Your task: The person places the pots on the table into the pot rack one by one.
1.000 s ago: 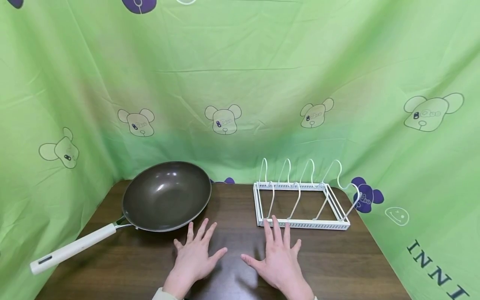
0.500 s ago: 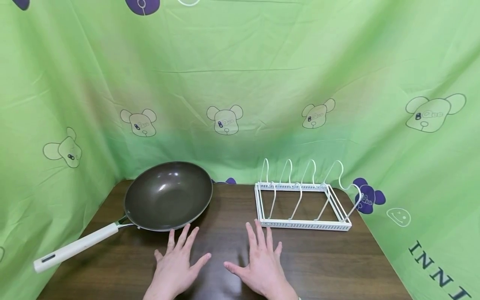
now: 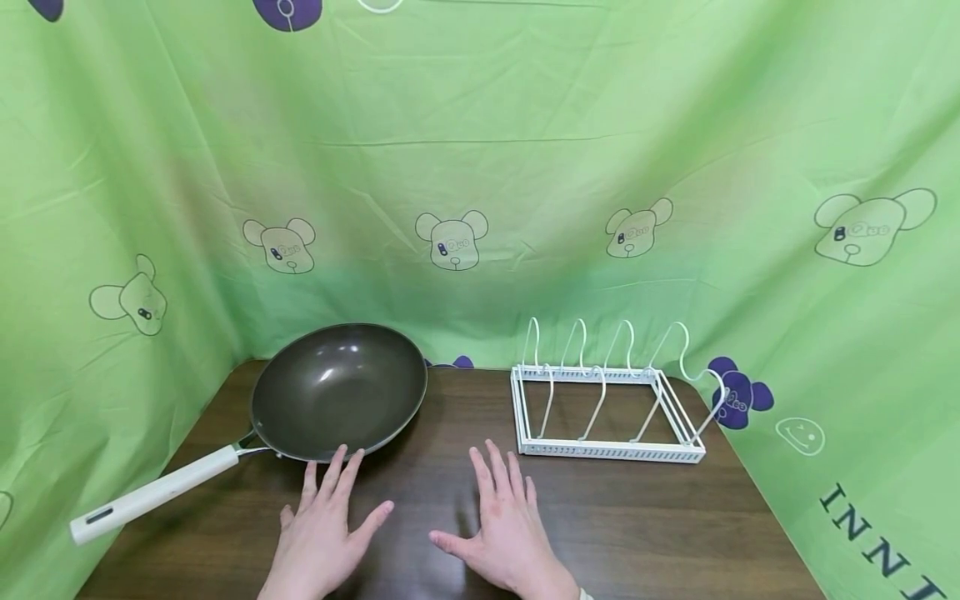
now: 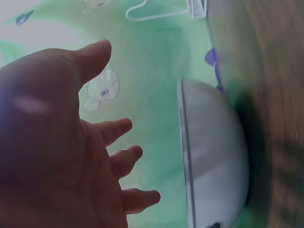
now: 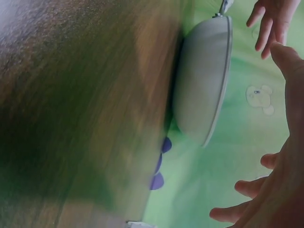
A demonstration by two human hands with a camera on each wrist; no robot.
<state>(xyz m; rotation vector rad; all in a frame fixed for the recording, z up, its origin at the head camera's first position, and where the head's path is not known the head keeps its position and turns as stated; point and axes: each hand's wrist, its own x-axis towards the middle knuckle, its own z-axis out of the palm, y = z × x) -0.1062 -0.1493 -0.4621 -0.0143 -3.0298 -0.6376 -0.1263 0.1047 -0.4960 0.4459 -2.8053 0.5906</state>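
Your left hand [image 3: 318, 533] and right hand [image 3: 510, 529] hang over the near side of the brown table [image 3: 645, 525], fingers spread, gripping nothing. The white handle [image 3: 153, 492] of the wok [image 3: 341, 392] slants toward the near left, an angle that likely keeps it within your left hand's reach. The wok sits at the far left, dark and glossy inside, pale outside. At the far right, the white wire rack [image 3: 611, 451] lies level, seemingly for steadiness, before the green curtain [image 3: 480, 108].
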